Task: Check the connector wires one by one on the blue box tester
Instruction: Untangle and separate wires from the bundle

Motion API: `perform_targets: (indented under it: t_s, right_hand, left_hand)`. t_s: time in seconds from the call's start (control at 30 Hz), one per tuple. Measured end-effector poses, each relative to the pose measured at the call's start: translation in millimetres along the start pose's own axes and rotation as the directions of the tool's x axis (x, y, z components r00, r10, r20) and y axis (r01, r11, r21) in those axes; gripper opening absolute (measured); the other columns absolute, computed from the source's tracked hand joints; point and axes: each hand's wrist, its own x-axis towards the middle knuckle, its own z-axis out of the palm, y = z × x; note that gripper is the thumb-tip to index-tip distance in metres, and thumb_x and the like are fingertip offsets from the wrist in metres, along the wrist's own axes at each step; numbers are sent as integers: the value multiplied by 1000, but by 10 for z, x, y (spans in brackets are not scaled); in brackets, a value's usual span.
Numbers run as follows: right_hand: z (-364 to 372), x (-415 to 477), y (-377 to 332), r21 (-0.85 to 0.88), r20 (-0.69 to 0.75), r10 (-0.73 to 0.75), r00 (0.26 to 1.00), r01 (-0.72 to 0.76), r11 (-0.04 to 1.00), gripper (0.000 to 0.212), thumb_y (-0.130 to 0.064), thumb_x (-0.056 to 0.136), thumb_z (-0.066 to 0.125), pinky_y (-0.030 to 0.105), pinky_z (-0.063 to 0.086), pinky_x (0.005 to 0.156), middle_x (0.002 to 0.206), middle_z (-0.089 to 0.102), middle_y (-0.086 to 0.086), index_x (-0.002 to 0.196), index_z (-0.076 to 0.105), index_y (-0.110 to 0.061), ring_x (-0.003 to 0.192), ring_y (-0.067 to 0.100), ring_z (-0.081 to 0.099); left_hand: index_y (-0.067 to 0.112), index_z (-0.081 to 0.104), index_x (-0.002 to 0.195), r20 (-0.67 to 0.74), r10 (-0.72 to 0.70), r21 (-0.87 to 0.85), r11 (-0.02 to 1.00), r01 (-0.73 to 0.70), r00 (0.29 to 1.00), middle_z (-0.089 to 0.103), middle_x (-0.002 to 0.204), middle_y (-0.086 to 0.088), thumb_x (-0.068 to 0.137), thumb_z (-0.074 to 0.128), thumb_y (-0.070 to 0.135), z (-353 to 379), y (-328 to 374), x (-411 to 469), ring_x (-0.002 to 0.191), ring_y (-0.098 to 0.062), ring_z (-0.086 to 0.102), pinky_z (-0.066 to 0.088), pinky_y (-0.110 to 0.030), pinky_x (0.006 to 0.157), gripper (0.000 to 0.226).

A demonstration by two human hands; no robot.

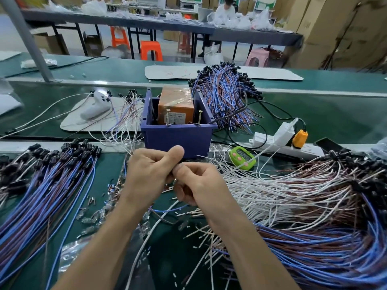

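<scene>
— Why hold the connector wire [151, 228] there?
— Left hand [149, 171] and right hand [195, 185] both pinch it just near of the blue box tester [178, 137], probably readying its end for the upright screws [167, 118].

A factory assembly floor for wire work is shown. A long workbench [339, 116] covered in green matting is heaped with bundles of connector wires [225, 95], and short cut pieces [198, 232] are strewn over it. A power strip [270, 141] and a green timer [240, 158] are laid beside a blue box tester [178, 139]. Behind, further long tables [125, 20] piled with plastic bags, orange plastic stools [151, 50], stacked cardboard cartons [326, 24] and a seated person [226, 9] can be seen.
</scene>
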Motion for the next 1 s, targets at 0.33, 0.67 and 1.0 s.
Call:
perform_targets:
  t_s: [0.33, 0.67, 1.0]
  right_hand:
    - [-84, 34, 51, -30, 57, -91, 994, 93, 995, 27, -18, 94, 60, 18, 31, 47, 50, 51, 4, 73, 68, -3, 46, 12, 39]
    - [-63, 115, 147, -134, 1, -113, 994, 112, 985, 21, -22, 91, 64, 24, 25, 46, 54, 45, 1, 84, 76, -6, 49, 12, 29]
    - [-90, 71, 74, -83, 13, -6, 1000, 7, 997, 30, -17, 91, 62, 20, 22, 43, 51, 37, 4, 64, 66, -3, 45, 12, 26]
  left_hand:
    - [-12, 46, 51, 119, -248, -200, 943, 267, 962, 45, 53, -43, 85, 71, 52, 52, -1, 26, 49, -68, 42, 39, -62, 48, 77]
    - [24, 66, 59, -151, 194, 498, 862, -96, 969, 49, 45, 12, 91, 65, 48, -31, -59, 2, 44, -6, 46, 29, -10, 47, 40]
    - [16, 45, 43, -13, -420, 12, 908, 420, 908, 41, 42, -4, 93, 69, 37, 69, -148, 82, 46, -20, 31, 27, -29, 48, 59]
